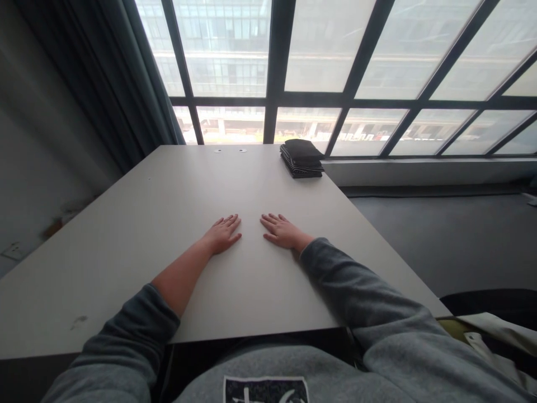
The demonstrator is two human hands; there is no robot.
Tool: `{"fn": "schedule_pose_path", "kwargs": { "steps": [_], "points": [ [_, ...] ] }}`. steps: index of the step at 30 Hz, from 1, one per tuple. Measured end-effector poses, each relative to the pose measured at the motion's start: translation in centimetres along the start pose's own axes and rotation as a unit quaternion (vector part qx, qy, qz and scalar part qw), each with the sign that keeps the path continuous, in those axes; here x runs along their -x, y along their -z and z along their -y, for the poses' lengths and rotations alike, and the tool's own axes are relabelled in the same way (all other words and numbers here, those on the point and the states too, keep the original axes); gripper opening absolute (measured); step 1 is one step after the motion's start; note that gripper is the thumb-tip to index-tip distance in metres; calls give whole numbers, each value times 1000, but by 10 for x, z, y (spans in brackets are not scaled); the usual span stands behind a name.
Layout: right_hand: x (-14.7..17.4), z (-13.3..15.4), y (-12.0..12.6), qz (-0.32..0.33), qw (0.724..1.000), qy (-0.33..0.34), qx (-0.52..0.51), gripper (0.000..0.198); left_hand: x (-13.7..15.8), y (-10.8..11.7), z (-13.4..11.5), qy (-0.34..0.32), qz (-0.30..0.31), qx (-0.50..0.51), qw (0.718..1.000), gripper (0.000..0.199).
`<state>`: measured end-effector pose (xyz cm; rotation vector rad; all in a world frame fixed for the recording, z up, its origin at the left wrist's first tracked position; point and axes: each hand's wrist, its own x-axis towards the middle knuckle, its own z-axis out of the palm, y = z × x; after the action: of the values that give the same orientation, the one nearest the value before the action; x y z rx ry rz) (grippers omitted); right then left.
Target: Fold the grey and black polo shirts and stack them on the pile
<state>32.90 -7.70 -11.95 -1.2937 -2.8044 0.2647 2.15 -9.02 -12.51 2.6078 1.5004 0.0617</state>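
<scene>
Both of my hands rest palm down on a white table [251, 291], a short gap between them. My left hand [223, 234] lies flat with its fingers stretched out and holds nothing. Opposite it, my right hand [281, 230] is also flat, fingers spread, with nothing in it. Toward the table's far right corner sits a stack of folded dark cloth [301, 159], with fine pale marks along its folded edges. It is apart from both hands, and the right hand is the nearer one.
Large framed windows [277, 101] stand behind the table's far edge. A dark curtain [104, 73] hangs at the left. Two small fittings [242, 150] sit near the far edge. Beyond the right edge is grey floor [403, 235], with a pale cloth item [495, 336] at the lower right.
</scene>
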Motion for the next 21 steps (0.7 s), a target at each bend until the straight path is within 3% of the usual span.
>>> {"fn": "schedule_pose_path", "kwargs": {
  "steps": [21],
  "points": [
    [2,4,1,-9,1000,0,12,73,2,3,-2,0,-4,4,1000,73]
  ]
}}
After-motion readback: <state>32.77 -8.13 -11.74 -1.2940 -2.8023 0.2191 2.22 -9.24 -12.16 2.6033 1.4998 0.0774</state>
